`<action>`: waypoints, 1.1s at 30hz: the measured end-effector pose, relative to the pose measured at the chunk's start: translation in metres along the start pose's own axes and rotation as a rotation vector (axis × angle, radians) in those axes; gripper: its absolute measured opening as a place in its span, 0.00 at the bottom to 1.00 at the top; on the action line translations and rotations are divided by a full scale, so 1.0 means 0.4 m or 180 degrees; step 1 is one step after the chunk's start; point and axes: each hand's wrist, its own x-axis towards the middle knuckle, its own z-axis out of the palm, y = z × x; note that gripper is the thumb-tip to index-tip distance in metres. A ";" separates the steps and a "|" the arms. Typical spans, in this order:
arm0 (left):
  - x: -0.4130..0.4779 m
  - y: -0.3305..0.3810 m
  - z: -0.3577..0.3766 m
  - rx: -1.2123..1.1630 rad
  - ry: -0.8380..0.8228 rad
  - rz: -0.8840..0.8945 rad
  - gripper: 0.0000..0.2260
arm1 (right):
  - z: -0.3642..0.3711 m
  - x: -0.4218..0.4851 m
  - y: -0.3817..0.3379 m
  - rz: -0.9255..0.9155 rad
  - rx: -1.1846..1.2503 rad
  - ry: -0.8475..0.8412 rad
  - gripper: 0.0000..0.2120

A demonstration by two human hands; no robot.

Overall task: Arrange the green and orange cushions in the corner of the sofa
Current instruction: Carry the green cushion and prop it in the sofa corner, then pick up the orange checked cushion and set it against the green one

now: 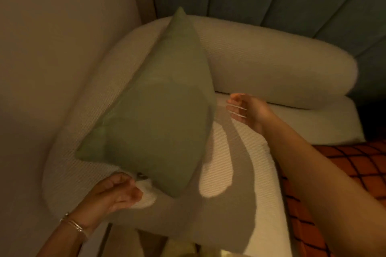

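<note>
Orange cushion (342,175): cut off by the frame edge at 3–4 o'clock and partly hidden under the right forearm, so full shape unknown. Green cushion (158,110): motion-blurred, esp. its right edge; it hides the sofa (271,58) corner behind. Left hand (113,193) at 7 o'clock: can't tell if fingertips touch the cushion. Right hand (247,110): fingers blurred. Objects at 6 o'clock too dim to identify.

Both hands open: left hand (117,193) low, right hand (247,109) reaching forward.
</note>
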 end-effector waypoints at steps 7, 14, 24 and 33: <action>-0.100 0.052 0.198 -0.0598 -0.0310 -0.0222 0.11 | -0.176 -0.365 0.071 0.0301 0.1206 0.0315 0.10; -0.322 0.015 0.417 -0.1227 -0.0159 -0.0436 0.12 | -0.372 -0.772 0.154 0.0060 0.1501 0.0521 0.11; -0.644 -0.121 0.670 -0.0913 -0.0646 -0.0408 0.11 | -0.578 -1.210 0.304 -0.0285 0.1202 0.0702 0.10; -0.747 -0.200 0.776 -0.0543 -0.0723 -0.0380 0.11 | -0.670 -1.324 0.414 -0.0380 0.1349 0.1064 0.12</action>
